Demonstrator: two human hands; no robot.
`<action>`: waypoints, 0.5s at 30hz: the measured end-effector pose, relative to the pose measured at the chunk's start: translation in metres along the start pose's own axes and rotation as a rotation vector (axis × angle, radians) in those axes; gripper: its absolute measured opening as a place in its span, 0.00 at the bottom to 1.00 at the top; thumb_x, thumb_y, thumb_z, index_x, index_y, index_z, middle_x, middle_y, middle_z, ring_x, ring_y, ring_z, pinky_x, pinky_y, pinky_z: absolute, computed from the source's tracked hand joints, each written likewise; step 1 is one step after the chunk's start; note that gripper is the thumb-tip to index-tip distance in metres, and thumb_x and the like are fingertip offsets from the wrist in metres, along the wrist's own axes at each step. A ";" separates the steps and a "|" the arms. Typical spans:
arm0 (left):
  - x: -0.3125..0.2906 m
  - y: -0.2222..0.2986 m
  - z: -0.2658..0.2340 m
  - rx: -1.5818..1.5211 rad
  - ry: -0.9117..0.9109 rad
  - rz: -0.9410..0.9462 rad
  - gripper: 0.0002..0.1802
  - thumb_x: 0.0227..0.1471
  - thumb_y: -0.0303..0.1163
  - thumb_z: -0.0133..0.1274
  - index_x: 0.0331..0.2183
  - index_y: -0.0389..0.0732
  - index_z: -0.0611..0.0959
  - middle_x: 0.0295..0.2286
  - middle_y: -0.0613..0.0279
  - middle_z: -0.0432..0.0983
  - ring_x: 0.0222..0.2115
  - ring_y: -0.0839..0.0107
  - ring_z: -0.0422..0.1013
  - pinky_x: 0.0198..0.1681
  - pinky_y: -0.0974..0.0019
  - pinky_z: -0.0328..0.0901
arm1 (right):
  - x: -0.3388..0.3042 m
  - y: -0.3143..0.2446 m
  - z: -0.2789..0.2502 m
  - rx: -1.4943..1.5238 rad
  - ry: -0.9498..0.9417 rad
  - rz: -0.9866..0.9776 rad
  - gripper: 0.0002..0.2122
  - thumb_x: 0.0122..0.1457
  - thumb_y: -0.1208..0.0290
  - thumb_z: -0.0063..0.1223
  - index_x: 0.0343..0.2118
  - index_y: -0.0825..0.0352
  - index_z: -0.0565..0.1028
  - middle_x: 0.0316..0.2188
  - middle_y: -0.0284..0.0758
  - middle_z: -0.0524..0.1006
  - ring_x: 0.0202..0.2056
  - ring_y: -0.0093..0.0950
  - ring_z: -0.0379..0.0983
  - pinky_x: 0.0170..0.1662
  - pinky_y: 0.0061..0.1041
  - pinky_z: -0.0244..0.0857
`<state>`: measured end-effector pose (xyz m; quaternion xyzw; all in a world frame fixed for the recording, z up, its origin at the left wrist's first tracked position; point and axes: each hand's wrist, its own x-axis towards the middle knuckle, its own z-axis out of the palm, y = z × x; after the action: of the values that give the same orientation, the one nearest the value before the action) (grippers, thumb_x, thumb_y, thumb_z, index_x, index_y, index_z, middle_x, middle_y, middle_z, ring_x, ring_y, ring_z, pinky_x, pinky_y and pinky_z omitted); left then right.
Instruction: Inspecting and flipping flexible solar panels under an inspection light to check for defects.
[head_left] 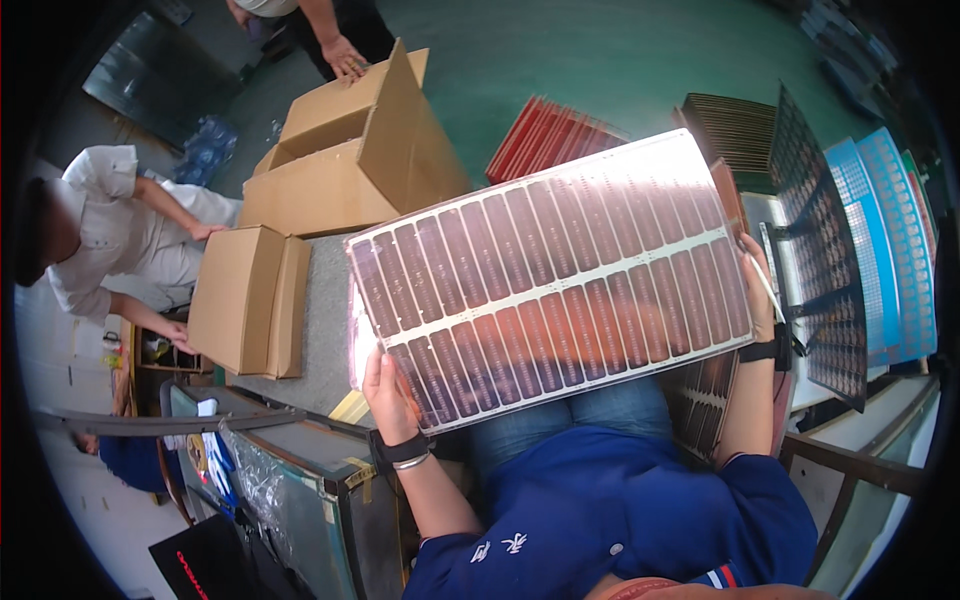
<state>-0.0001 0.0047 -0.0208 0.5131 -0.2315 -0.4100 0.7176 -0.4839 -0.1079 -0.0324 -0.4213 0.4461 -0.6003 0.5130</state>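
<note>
A large, glossy rectangular sheet (590, 262) is held up in front of me, tilted with its right end farther away. Two rows of dark, rounded strips cover it, split by a pale band, and light glares off its far right corner. My left hand (392, 398) grips the near left corner, thumb along the edge. At the right end, my right hand (757, 285) is closed on the sheet's edge; some of its fingers are hidden. A thin white stick, perhaps a pen (762, 268), lies along that hand.
Cardboard boxes (335, 170) stand on a grey table (335, 290) at left, where a co-worker in white (110, 220) handles one. Another person's hand (345, 58) rests on the far box. Red racks (550, 135) stand beyond the sheet; a dark panel (820, 250) and blue sheets (880, 235) stand at right.
</note>
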 end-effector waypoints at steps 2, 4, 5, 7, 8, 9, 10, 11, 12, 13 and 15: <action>0.000 0.003 0.004 0.027 0.059 0.011 0.16 0.53 0.24 0.43 0.45 0.32 0.70 0.37 0.62 0.73 0.33 0.81 0.69 0.35 0.79 0.65 | -0.002 0.001 -0.001 0.020 -0.010 0.003 0.21 0.58 0.64 0.43 0.51 0.69 0.59 0.48 0.42 0.66 0.49 0.29 0.64 0.52 0.25 0.57; -0.001 0.006 0.000 0.060 0.046 -0.032 0.16 0.55 0.24 0.40 0.45 0.28 0.70 0.41 0.55 0.71 0.41 0.72 0.68 0.45 0.71 0.62 | -0.003 0.004 -0.004 0.039 0.001 0.012 0.21 0.58 0.64 0.43 0.52 0.69 0.58 0.49 0.43 0.65 0.50 0.30 0.63 0.52 0.26 0.57; 0.000 0.006 -0.004 0.097 0.055 -0.052 0.14 0.55 0.24 0.40 0.43 0.30 0.71 0.39 0.57 0.71 0.38 0.74 0.68 0.42 0.74 0.62 | -0.004 0.006 -0.005 0.031 0.010 0.013 0.22 0.58 0.64 0.43 0.52 0.69 0.58 0.49 0.44 0.65 0.50 0.30 0.63 0.53 0.27 0.57; -0.001 0.004 -0.005 0.121 0.072 -0.033 0.14 0.55 0.25 0.42 0.43 0.32 0.72 0.29 0.65 0.70 0.26 0.80 0.64 0.27 0.78 0.58 | -0.006 0.007 -0.004 0.042 0.014 0.019 0.22 0.58 0.64 0.44 0.52 0.69 0.57 0.49 0.44 0.65 0.50 0.30 0.63 0.52 0.27 0.57; 0.000 0.004 -0.003 0.140 0.074 -0.024 0.13 0.54 0.27 0.43 0.43 0.35 0.73 0.19 0.72 0.69 0.13 0.87 0.60 0.12 0.83 0.53 | -0.006 0.006 -0.005 0.033 0.013 0.012 0.22 0.58 0.64 0.44 0.52 0.69 0.57 0.49 0.44 0.65 0.50 0.30 0.63 0.52 0.27 0.58; 0.002 0.000 -0.004 0.123 0.084 -0.001 0.14 0.54 0.27 0.43 0.43 0.34 0.73 0.20 0.72 0.70 0.13 0.87 0.59 0.13 0.83 0.53 | -0.008 0.005 -0.004 0.035 0.022 0.006 0.22 0.58 0.64 0.44 0.52 0.69 0.57 0.49 0.44 0.65 0.49 0.30 0.63 0.52 0.27 0.58; 0.002 0.000 -0.002 0.123 0.092 0.003 0.14 0.54 0.27 0.43 0.43 0.34 0.73 0.20 0.72 0.70 0.13 0.87 0.59 0.13 0.83 0.53 | -0.009 0.003 -0.001 0.049 0.043 -0.007 0.21 0.58 0.65 0.43 0.52 0.69 0.57 0.49 0.43 0.65 0.49 0.30 0.63 0.52 0.27 0.58; 0.001 0.001 0.002 0.130 0.084 -0.025 0.14 0.55 0.27 0.43 0.43 0.34 0.73 0.20 0.72 0.70 0.13 0.87 0.59 0.13 0.83 0.52 | -0.009 0.003 -0.002 0.057 0.045 -0.005 0.20 0.59 0.65 0.43 0.51 0.69 0.58 0.49 0.43 0.65 0.49 0.29 0.63 0.52 0.27 0.59; 0.001 0.003 0.003 0.137 0.076 -0.053 0.14 0.55 0.27 0.43 0.43 0.34 0.73 0.20 0.72 0.71 0.13 0.87 0.59 0.13 0.83 0.52 | -0.009 0.002 -0.003 0.064 0.047 -0.003 0.20 0.59 0.65 0.42 0.51 0.69 0.58 0.49 0.43 0.65 0.50 0.29 0.63 0.51 0.27 0.60; 0.002 0.001 -0.005 0.119 0.009 -0.059 0.14 0.55 0.27 0.42 0.43 0.34 0.73 0.25 0.69 0.73 0.17 0.86 0.63 0.19 0.83 0.58 | -0.010 0.001 -0.001 0.066 0.041 -0.003 0.20 0.59 0.65 0.42 0.51 0.69 0.58 0.49 0.43 0.65 0.50 0.29 0.63 0.51 0.27 0.60; 0.003 -0.001 0.002 0.086 0.052 -0.048 0.14 0.55 0.27 0.42 0.43 0.34 0.73 0.27 0.67 0.74 0.21 0.85 0.65 0.23 0.82 0.60 | -0.011 -0.001 0.003 0.078 0.059 0.016 0.19 0.59 0.65 0.41 0.51 0.68 0.58 0.50 0.44 0.65 0.50 0.29 0.63 0.51 0.27 0.60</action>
<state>-0.0005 0.0007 -0.0209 0.5595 -0.2177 -0.4034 0.6905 -0.4797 -0.0968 -0.0312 -0.3796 0.4408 -0.6251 0.5204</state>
